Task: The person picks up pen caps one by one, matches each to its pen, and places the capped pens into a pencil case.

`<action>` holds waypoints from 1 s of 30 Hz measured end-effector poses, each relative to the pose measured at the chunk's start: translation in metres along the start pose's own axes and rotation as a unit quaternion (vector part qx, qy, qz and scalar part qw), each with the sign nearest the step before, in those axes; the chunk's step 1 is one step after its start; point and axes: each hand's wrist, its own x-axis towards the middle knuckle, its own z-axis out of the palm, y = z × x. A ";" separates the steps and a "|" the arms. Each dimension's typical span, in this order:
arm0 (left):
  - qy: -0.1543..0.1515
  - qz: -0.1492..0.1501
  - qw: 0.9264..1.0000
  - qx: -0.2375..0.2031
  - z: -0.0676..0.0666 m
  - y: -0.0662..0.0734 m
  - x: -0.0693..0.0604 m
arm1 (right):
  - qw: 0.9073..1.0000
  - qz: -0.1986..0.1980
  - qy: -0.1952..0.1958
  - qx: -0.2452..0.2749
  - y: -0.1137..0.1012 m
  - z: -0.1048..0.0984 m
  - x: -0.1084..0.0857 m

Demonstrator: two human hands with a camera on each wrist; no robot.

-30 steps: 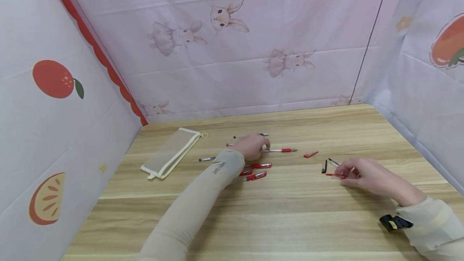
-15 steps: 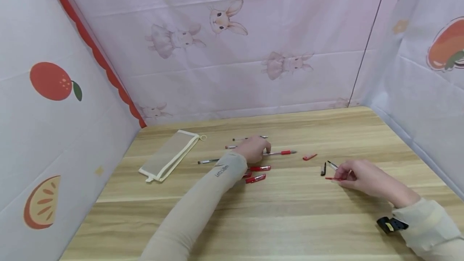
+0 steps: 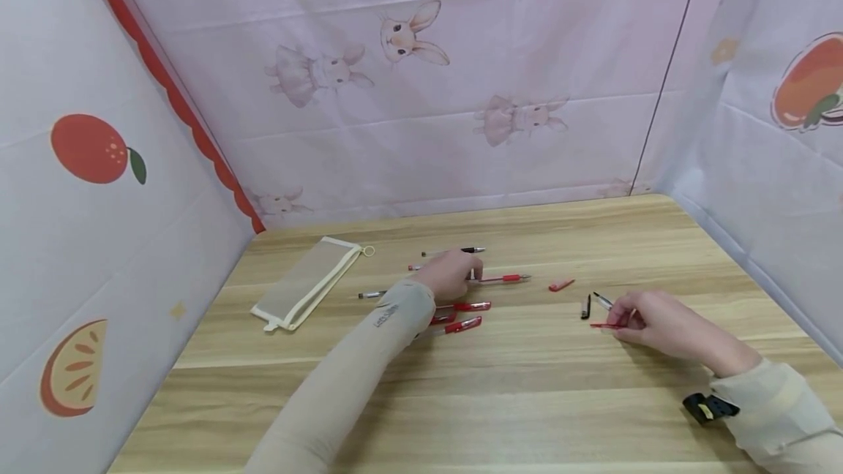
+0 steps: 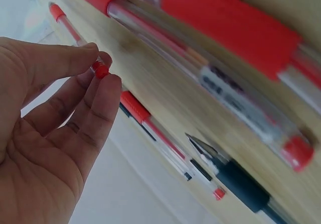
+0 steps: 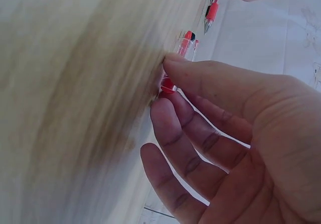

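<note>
Fingers of the left hand (image 3: pixel 449 274), near the centre of my head view, pinch the rear of a red-gripped pen (image 3: pixel 511 279), whose tip points toward the right of the frame. At lower right, I see the right hand (image 3: pixel 665 322) with thumb and fingertips grasping a small red piece (image 5: pixel 168 86), low over the counter (image 3: pixel 527 408).

Just beside those fingertips is a dark-tipped pen (image 3: pixel 602 301), its rear hidden from me; I can't tell whether they touch. Immediately left of it lies a black cap (image 3: pixel 585 307), and farther up and left, between the hands, a red cap (image 3: pixel 561 285).

Above the left hand in the frame, I get a black-gripped pen (image 3: pixel 473 249), partly covered. Below are red-topped pens (image 3: pixel 473 306), partly behind the left sleeve (image 3: pixel 356 357), and a dark-ended pen (image 3: pixel 372 294) pokes out leftward.

Farther left sits a mesh pouch (image 3: pixel 304 284) with pale trim and a ring (image 3: pixel 369 251). Rabbit-printed cloth (image 3: pixel 421 159) fills the upper frame.
</note>
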 end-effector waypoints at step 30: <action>0.071 0.093 0.992 -0.042 -0.029 -0.013 -0.067 | 0.998 -0.036 0.059 0.008 -0.027 -0.021 0.027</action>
